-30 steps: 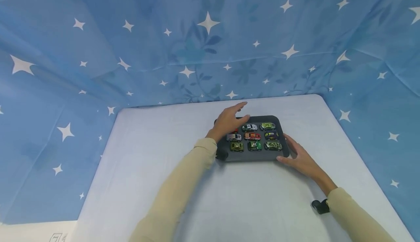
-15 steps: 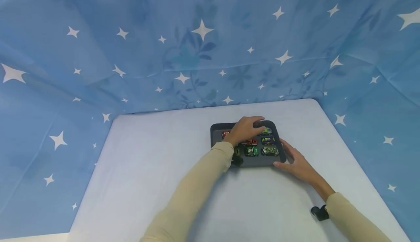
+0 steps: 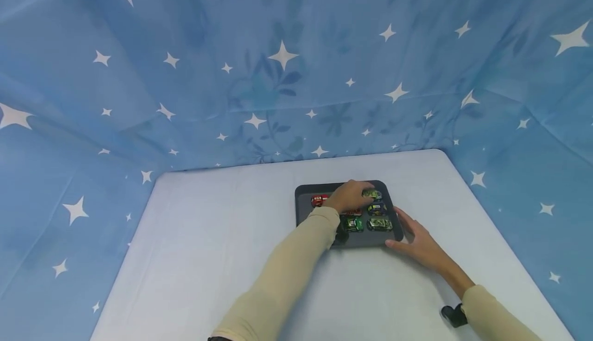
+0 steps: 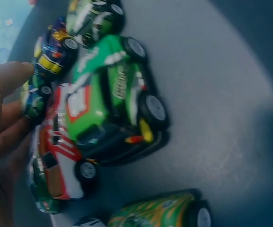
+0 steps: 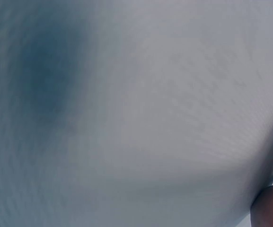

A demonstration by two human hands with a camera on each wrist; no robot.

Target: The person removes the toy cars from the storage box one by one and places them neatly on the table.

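A dark grey tray (image 3: 303, 191) lies on the white table and carries rows of small toy cars. My left hand (image 3: 350, 195) reaches over it to the back right, thumb and fingers round a yellow-green toy car (image 3: 373, 195). In the left wrist view that car (image 4: 33, 98) shows between the thumb and fingers, beside a dark purple car (image 4: 56, 49). A green toy car (image 4: 96, 104) stands closer to that camera. At the tray's front right corner my right hand (image 3: 420, 243) holds the edge, thumb at the front and fingers along the right side.
A red toy car (image 3: 319, 200) stands at the tray's back left; the left forearm covers several others. Blue star-patterned cloth (image 3: 259, 89) hangs behind and beside the white table (image 3: 208, 217). The right wrist view shows mostly pale table surface (image 5: 174, 94).
My left hand has moved right across the tray from its left side to the back right car, its fingers closing round it. The right hand stays at the tray's corner. The head view has tilted up.
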